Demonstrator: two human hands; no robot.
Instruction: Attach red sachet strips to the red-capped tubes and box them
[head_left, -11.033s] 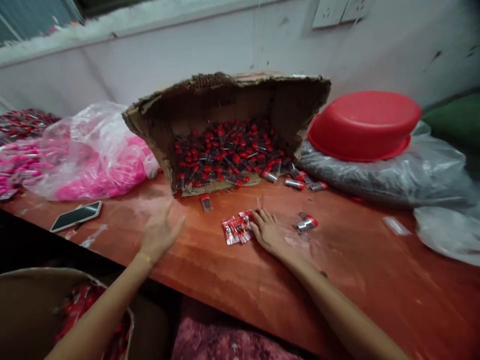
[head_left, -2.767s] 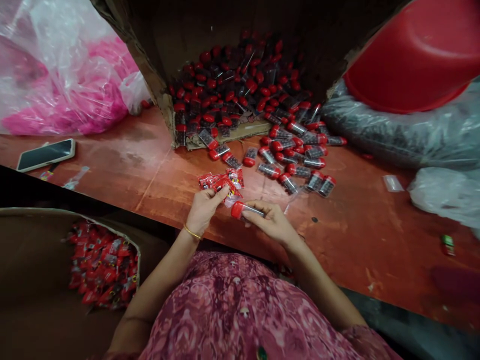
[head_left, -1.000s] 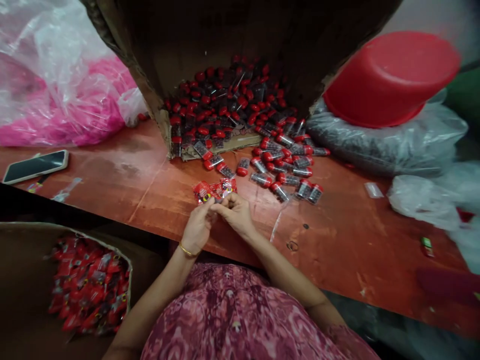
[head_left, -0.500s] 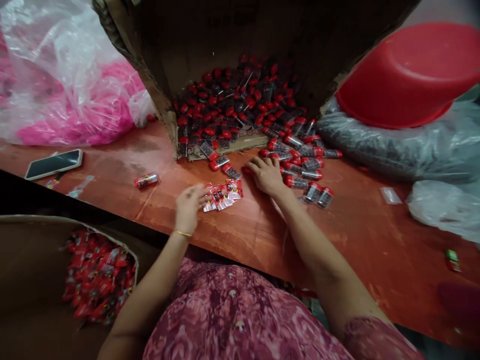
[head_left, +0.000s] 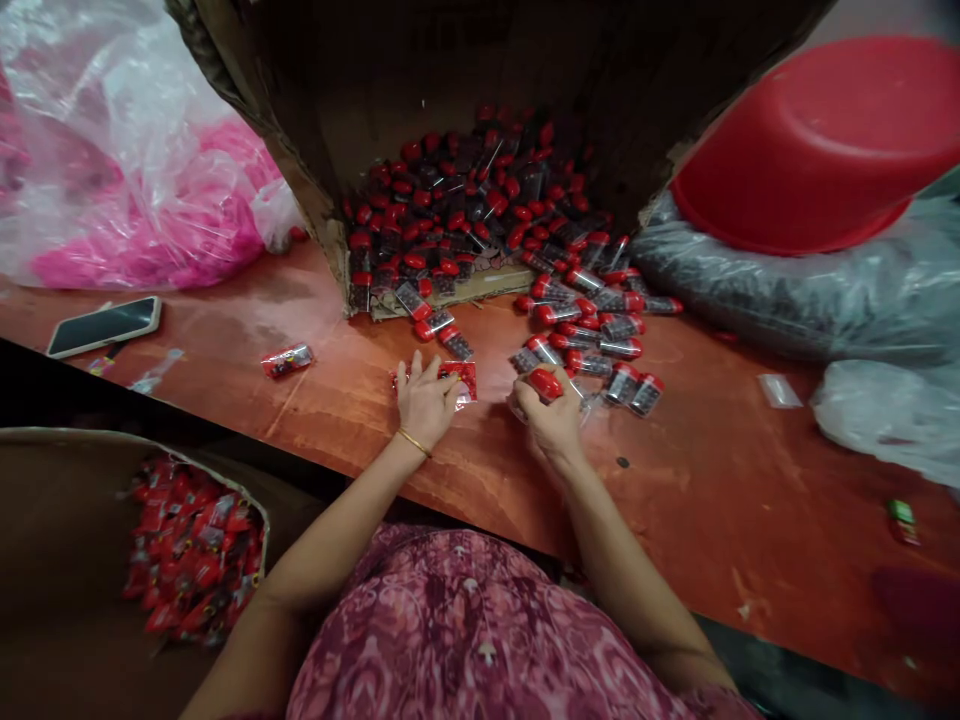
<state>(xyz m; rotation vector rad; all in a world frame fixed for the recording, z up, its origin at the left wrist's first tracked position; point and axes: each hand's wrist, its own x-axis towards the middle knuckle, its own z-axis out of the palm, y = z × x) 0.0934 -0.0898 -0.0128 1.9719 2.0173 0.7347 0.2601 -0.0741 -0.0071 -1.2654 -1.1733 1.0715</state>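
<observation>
My right hand [head_left: 559,425] is closed around a small clear bottle with a red cap [head_left: 545,383], just in front of other red-capped bottles [head_left: 592,335] lying loose on the table. Fingers spread, my left hand [head_left: 426,408] rests on a few small red printed plastic sleeves [head_left: 466,378] and partly covers them. Just beyond these sleeves lie a couple of bottles [head_left: 455,342] with dark contents. Off to the left, a single bottle in a red printed sleeve [head_left: 287,361] lies on its side.
A cardboard box [head_left: 330,230] on its side spills many red-capped bottles. Below the table at left, another box [head_left: 262,540] holds red wrapped pieces. A phone [head_left: 105,326], a bag of pink items [head_left: 165,230], a red tub [head_left: 810,150] and a dark-filled bag [head_left: 750,290] surround the work area.
My right hand has drawn back from the loose bottles, now with a red-capped bottle in it. My left hand has moved right and forward onto the red sleeves.
</observation>
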